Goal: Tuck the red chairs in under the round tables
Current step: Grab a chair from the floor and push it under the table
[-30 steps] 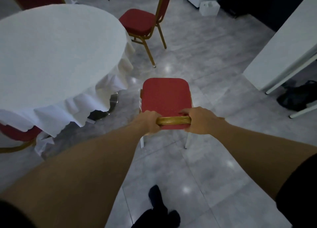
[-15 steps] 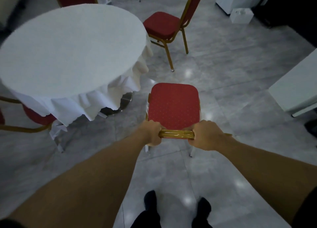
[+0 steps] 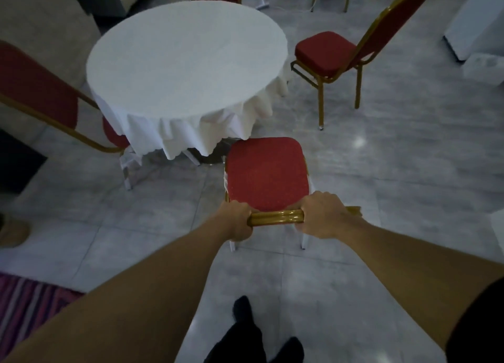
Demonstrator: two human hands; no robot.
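There are no words, numbers, labels or signs to read anywhere here.

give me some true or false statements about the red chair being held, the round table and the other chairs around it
1. Both hands, left hand and right hand, grip the gold metal top rail of the red padded chair. True.
2. The held chair's seat is already fully under the round table with the white cloth. False: the whole seat shows, only its front edge reaching the cloth's hem.
3. The tabletop holds plates and glasses. False: only the white cloth shows.
4. A second red chair with a gold frame stands right of the table, not tucked in. True.
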